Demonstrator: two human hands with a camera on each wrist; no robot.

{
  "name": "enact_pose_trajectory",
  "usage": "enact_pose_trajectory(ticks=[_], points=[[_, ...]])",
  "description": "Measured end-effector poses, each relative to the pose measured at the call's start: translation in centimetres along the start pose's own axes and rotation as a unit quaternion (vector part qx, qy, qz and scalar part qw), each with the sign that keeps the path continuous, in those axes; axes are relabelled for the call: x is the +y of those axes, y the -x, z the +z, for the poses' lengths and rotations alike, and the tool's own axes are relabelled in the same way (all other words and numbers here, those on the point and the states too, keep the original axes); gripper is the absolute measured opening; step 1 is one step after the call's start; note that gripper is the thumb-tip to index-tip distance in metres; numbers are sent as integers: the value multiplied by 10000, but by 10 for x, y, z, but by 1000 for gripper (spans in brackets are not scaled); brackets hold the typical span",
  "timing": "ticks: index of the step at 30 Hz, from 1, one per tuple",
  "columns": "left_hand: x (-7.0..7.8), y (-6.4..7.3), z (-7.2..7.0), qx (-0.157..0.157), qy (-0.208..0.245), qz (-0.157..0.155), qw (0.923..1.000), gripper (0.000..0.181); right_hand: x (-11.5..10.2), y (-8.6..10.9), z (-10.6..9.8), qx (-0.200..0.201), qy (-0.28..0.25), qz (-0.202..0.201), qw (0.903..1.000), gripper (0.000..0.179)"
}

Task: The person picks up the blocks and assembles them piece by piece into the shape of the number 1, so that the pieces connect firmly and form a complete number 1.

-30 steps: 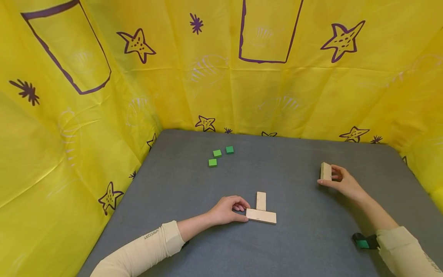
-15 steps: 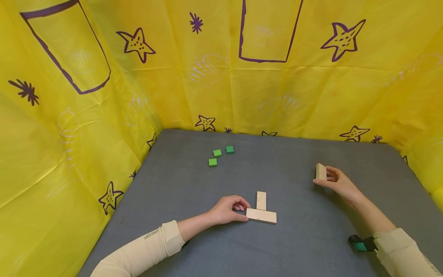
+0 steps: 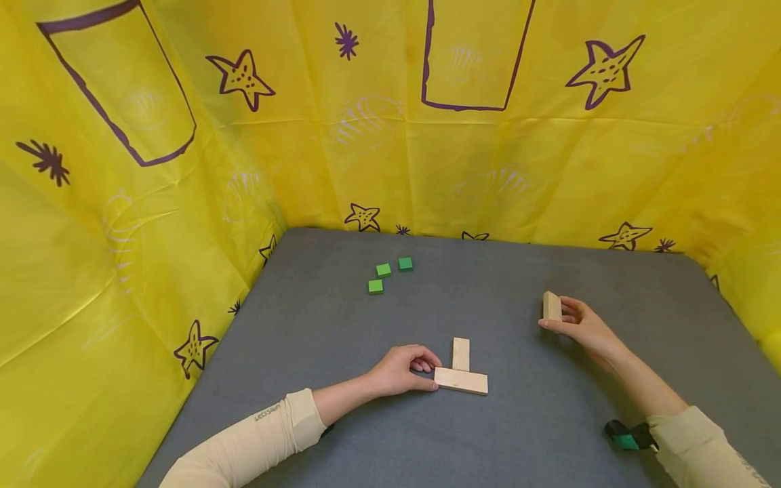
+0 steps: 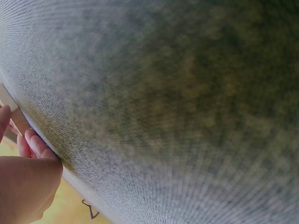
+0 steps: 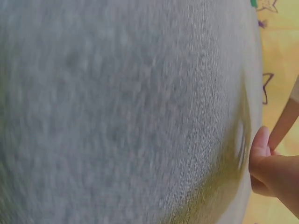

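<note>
One table (image 3: 518,434) — perhaps fabric-topped — yellow drapes (image 3: 390,159)

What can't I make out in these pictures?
Head view: some fingertips of the right hand, hidden behind the held wooden block.
Head view: lettering on the left sleeve, too small to read.
Left wrist view: flat wooden block at the left hand, cut by left edge.
Right wrist view: green thing, cut by top edge.
</note>
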State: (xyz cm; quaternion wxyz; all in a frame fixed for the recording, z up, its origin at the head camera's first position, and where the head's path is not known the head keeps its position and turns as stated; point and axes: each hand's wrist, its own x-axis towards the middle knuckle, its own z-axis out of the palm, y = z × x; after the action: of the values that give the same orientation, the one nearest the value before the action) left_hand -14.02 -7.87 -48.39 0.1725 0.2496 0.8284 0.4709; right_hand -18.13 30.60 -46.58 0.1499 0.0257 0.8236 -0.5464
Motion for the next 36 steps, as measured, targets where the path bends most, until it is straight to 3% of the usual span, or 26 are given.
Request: enact_pose_trajectory(ticks=[17,36], points=[[-1,0,0,-12,-49,-18,10000,30,-16,3,37,26,-501,-66,9987,96],[1,0,-1,-21,-102,-35,9999,30,-31,0,71,-196,-479,104,9986,95]])
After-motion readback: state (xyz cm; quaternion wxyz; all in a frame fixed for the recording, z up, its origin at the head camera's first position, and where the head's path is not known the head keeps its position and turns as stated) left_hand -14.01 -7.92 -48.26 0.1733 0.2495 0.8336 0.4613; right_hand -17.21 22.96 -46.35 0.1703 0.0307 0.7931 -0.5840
